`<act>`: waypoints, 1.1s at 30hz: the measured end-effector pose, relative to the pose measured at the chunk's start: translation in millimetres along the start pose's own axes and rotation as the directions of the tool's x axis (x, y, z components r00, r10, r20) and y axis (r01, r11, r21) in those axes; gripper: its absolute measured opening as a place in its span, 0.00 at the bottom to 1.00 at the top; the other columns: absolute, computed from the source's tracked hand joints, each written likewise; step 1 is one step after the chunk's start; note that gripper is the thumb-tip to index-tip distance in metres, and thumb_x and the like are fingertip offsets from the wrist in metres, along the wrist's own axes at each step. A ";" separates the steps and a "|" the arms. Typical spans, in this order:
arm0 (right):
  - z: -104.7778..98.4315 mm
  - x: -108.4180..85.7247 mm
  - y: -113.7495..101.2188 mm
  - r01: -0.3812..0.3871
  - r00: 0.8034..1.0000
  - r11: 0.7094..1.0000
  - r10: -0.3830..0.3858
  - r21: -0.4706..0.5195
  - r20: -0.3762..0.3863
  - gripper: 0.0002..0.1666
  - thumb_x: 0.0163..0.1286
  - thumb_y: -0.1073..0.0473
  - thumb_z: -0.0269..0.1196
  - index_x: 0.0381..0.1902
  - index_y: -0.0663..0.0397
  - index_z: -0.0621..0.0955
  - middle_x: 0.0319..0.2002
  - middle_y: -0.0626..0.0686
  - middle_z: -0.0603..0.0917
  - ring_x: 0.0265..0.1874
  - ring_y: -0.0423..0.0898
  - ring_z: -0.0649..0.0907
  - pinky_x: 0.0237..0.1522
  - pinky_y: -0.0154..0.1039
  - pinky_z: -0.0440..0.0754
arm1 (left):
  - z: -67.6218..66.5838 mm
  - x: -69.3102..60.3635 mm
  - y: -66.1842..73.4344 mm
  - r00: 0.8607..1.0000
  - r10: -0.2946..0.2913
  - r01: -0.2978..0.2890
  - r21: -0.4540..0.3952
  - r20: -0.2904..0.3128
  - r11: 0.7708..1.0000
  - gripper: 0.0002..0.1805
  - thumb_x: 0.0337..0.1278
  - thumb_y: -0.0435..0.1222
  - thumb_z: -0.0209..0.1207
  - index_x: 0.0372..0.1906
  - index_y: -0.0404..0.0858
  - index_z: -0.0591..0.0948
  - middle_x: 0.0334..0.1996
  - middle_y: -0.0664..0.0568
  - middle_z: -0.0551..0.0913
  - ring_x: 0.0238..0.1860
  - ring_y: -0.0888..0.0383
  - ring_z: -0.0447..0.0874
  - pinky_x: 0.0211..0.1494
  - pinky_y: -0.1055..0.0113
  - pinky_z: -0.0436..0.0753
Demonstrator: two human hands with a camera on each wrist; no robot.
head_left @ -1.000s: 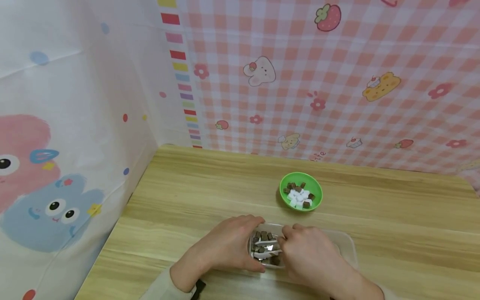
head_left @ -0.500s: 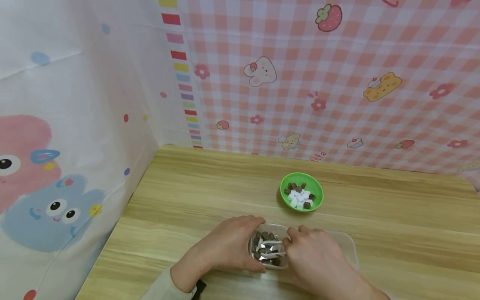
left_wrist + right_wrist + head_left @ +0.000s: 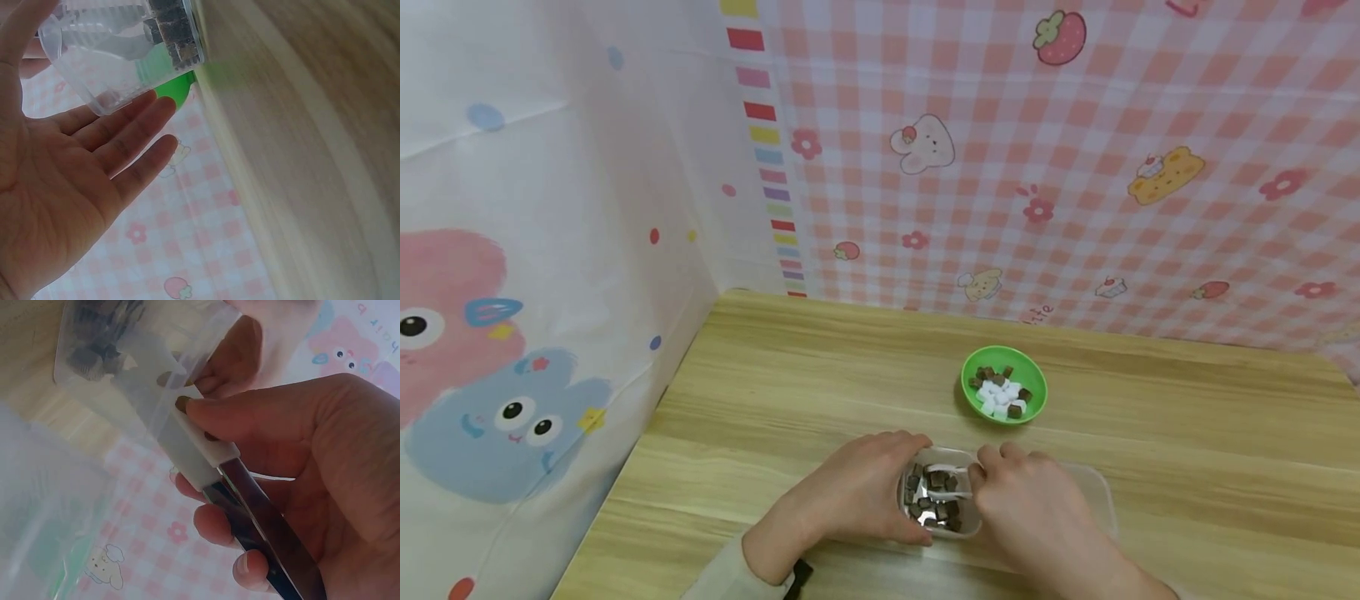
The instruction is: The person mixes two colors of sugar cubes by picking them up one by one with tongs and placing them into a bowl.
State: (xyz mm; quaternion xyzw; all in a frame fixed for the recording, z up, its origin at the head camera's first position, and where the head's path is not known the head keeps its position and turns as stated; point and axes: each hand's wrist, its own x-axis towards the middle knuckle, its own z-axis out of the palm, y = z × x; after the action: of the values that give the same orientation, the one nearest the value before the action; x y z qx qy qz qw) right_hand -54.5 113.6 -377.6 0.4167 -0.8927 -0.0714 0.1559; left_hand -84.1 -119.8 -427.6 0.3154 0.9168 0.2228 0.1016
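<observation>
My left hand (image 3: 865, 492) steadies a small clear plastic box (image 3: 976, 525), thumb on its near side and forefinger on its far side. Its other fingers stretch along the box (image 3: 125, 84) in the left wrist view. My right hand (image 3: 1026, 508) holds tongs (image 3: 269, 531) with metal handles and white tips. Those tips reach into the box among several small brown cubes (image 3: 942, 512). One cube seems to lie between the tips; whether it is pinched I cannot tell. The knuckles hide part of the tongs in the head view.
Behind the box stands a green bowl (image 3: 1042, 398) holding white and brown cubes. Another clear plastic container (image 3: 1101, 496) sits to the right, partly covered by my right hand. Everything stands on a wood-grain table (image 3: 790, 367), with a checked cloth (image 3: 865, 192) hanging behind.
The tong tips have shifted toward the far right side of the box and come closer together. My right hand has moved slightly right. The left hand and the box stay put.
</observation>
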 end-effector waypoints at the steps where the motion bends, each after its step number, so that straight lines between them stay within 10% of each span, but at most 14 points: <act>1: 1.0 0.3 -0.4 0.004 1.000 1.000 -0.004 0.000 -0.004 0.09 0.46 0.67 0.74 0.29 0.60 0.86 0.23 0.51 0.76 0.21 0.47 0.74 0.16 0.37 0.71 | -0.2 0.2 0.2 1.000 0.000 0.000 0.001 0.001 1.000 0.54 0.34 0.59 0.82 0.69 0.39 0.76 0.58 0.54 0.84 0.57 0.58 0.82 0.64 0.59 0.80; 13: 6.4 0.6 2.7 0.042 0.999 0.999 -0.043 -0.027 -0.029 0.09 0.48 0.67 0.74 0.29 0.59 0.86 0.23 0.51 0.76 0.21 0.46 0.74 0.16 0.36 0.70 | -1.8 0.8 1.8 1.000 0.007 -0.007 -0.008 0.008 1.000 0.53 0.35 0.60 0.82 0.69 0.39 0.76 0.56 0.56 0.84 0.56 0.61 0.81 0.63 0.60 0.80; 20: 12.5 -8.4 18.7 0.047 0.989 0.988 -0.025 0.146 -0.144 0.13 0.47 0.64 0.78 0.33 0.53 0.88 0.27 0.45 0.79 0.23 0.43 0.76 0.18 0.33 0.73 | -0.4 0.8 1.3 1.000 0.011 -0.011 -0.002 0.000 1.000 0.54 0.35 0.59 0.82 0.70 0.39 0.75 0.57 0.54 0.84 0.57 0.59 0.82 0.65 0.59 0.80; 25: 19.3 -19.1 36.0 0.050 0.970 0.947 0.030 0.317 -0.243 0.14 0.50 0.62 0.78 0.38 0.53 0.90 0.33 0.44 0.83 0.26 0.38 0.78 0.21 0.32 0.76 | 0.3 0.4 1.0 1.000 0.004 -0.004 -0.009 0.001 1.000 0.54 0.34 0.59 0.82 0.70 0.40 0.75 0.56 0.57 0.84 0.55 0.61 0.82 0.64 0.59 0.80; 27: 20.7 -23.7 43.2 0.048 0.957 0.927 0.064 0.371 -0.282 0.08 0.66 0.55 0.73 0.39 0.53 0.90 0.35 0.45 0.85 0.28 0.37 0.80 0.24 0.32 0.79 | 0.2 0.1 1.4 1.000 -0.002 0.002 -0.012 0.006 1.000 0.54 0.34 0.60 0.82 0.69 0.41 0.75 0.55 0.58 0.84 0.54 0.62 0.82 0.63 0.59 0.80; 33: 22.9 -30.0 66.6 0.008 0.891 0.915 0.176 0.404 -0.417 0.35 0.84 0.39 0.49 0.39 0.59 0.91 0.37 0.50 0.88 0.27 0.41 0.85 0.25 0.33 0.81 | -0.1 -0.4 2.0 1.000 -0.012 0.012 -0.018 0.006 1.000 0.55 0.34 0.59 0.82 0.70 0.40 0.75 0.55 0.56 0.84 0.55 0.60 0.82 0.64 0.58 0.80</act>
State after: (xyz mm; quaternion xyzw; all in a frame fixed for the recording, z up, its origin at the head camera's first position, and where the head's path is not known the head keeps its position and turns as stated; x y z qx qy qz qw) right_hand -92.2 179.4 -388.6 0.4048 -0.8464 0.2144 0.2715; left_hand -82.8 -118.7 -426.5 0.3098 0.9163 0.2295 0.1083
